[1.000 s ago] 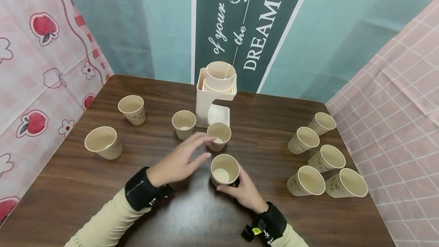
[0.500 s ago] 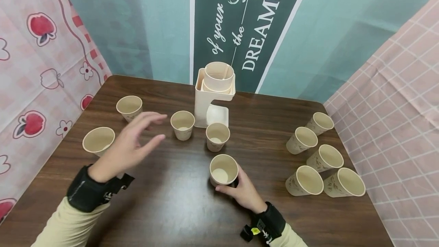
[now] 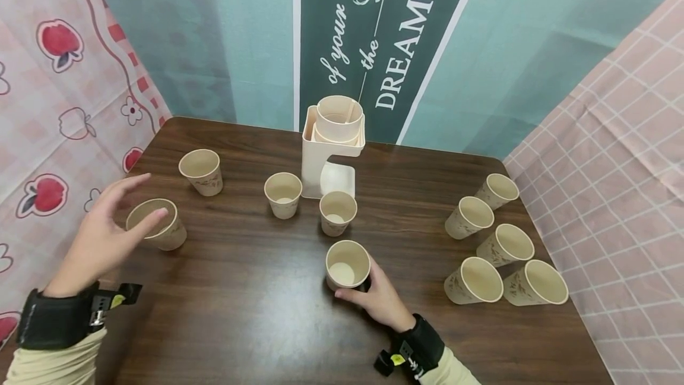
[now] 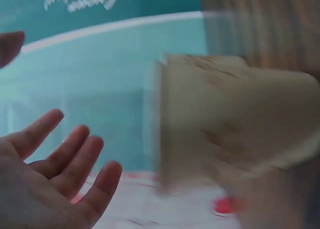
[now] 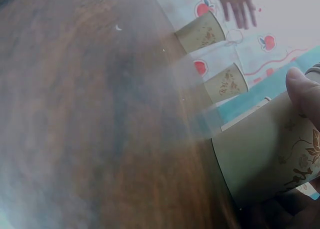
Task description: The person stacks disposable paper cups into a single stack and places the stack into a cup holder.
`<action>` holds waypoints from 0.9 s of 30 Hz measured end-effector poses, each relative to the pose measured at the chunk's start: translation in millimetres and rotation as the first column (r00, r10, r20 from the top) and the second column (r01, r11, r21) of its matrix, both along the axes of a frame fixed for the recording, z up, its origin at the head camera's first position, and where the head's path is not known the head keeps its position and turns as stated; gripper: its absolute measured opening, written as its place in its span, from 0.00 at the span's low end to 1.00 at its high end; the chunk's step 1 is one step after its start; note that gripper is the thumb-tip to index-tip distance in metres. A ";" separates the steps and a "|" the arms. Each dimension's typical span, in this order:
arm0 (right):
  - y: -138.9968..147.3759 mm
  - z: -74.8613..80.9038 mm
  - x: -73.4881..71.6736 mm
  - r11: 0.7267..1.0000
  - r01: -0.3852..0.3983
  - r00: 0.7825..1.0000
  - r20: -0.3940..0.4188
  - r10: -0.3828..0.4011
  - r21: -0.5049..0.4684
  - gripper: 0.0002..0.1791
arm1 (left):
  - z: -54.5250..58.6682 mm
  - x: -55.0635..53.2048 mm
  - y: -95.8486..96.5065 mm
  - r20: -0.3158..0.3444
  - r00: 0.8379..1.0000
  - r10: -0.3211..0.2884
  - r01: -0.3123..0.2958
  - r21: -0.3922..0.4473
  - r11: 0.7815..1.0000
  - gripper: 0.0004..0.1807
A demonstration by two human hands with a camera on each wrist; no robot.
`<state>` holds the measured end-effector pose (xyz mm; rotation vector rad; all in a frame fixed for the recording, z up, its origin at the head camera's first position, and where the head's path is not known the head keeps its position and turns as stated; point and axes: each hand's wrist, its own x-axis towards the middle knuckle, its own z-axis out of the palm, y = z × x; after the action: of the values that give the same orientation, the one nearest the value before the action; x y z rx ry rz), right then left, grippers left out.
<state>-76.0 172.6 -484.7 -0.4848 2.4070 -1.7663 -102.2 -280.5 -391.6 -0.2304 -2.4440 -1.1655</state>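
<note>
My right hand (image 3: 383, 299) holds a beige paper cup (image 3: 347, 264) low at the front middle of the table, thumb on its near side. In the right wrist view this cup (image 5: 280, 149) shows a brown floral print. At the far left, my left hand (image 3: 101, 236) has its fingers spread and bent a little above another paper cup (image 3: 171, 235). In the left wrist view that cup (image 4: 230, 119) is blurred and stands apart from the fingers (image 4: 65, 159). Whether the hand touches it is not plain, though a gap shows there.
Behind the held cup stand two smaller paper cups, a left one (image 3: 283, 196) and a right one (image 3: 338, 212). A cream dispenser stand (image 3: 315, 165) rises at the back. One cup (image 3: 205, 172) is at back left. Several cups (image 3: 475, 281) cluster on the right. Fabric walls surround the table (image 3: 256, 314).
My left hand has moved from beside the middle cups far to the left, to the front-left cup. The right hand has kept its hold on the paper cup in the same place.
</note>
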 end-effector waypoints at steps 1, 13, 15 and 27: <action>0.0 0.0 -0.1 1.000 0.000 1.000 0.005 0.000 -0.001 0.45 | -4.3 0.9 -4.8 0.031 0.999 0.019 -0.019 0.000 1.000 0.37; 0.1 -0.6 0.1 1.000 0.001 1.000 -0.006 -0.001 0.004 0.47 | -46.0 5.9 -19.5 0.181 0.983 0.014 -0.025 0.056 0.998 0.50; -0.1 -0.7 0.4 1.000 0.007 1.000 -0.002 -0.007 0.009 0.47 | -49.5 6.4 -19.2 0.178 0.984 0.024 -0.035 0.061 0.998 0.51; -1.1 1.8 1.3 0.999 0.029 1.000 0.004 -0.029 0.025 0.48 | -58.8 9.0 -18.5 0.216 0.974 0.072 -0.084 0.048 0.995 0.48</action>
<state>-74.7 171.5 -482.9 -0.4442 2.4423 -1.7443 -93.1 -299.1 -450.4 0.0098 -2.5728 -1.2822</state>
